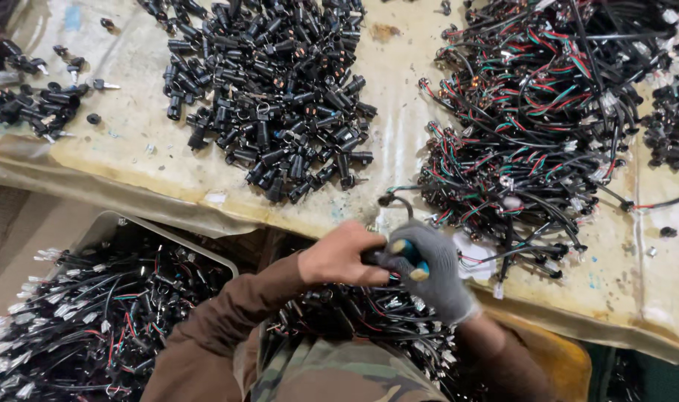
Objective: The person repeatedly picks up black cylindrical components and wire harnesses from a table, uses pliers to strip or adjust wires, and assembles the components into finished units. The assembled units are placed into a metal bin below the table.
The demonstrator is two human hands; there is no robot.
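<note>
At the lower centre of the frame I found both hands together at the table's near edge. The bare left hand (341, 255) was clenched around a small dark part, mostly hidden, at about mid-frame. The grey-gloved right hand (429, 269) grasped a blue-and-yellow-handled tool (405, 255), its long axis running leftward into the left fist, so the part lay directly left of the right grip, touching. Below left, a tray (101, 227) held wired assemblies. Beyond the hands, the stained table cover (399, 97) carried a heap of black cylindrical parts (269, 89) at upper centre and a tangle of red, green and black wire harnesses (537, 112) at upper right.
</note>
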